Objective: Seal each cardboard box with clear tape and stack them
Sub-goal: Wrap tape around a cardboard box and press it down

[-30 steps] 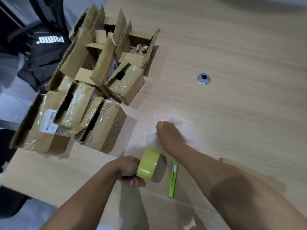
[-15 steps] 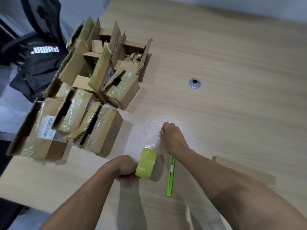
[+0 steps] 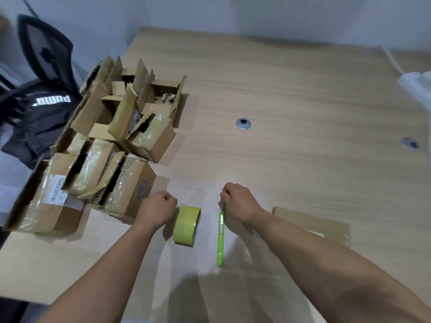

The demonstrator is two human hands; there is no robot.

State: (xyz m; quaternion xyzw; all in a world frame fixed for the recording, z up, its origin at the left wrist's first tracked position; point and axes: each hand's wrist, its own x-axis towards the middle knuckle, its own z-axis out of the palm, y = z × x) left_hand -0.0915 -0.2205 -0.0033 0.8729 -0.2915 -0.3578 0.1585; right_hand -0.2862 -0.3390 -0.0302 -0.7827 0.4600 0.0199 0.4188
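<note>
two bare forearms reach over a wooden table [image 3: 303, 94]. a green knife [image 3: 220, 238] lies pointing away, and the right hand [image 3: 240, 203] has its fingers curled over the far end, gripping it. just left of the knife a yellowish tape roll [image 3: 187, 226] stands on edge. the left hand [image 3: 158, 209] sits beside the roll, clenched, seemingly holding nothing; any contact is unclear. a flat cardboard piece [image 3: 312, 223] lies behind the right forearm. farther left, several boxes [image 3: 130, 190] crowd together unstacked, flaps open. beyond them, a metal grommet [image 3: 243, 124] and a chair [image 3: 44, 50] with a black jacket [image 3: 35, 122].
</note>
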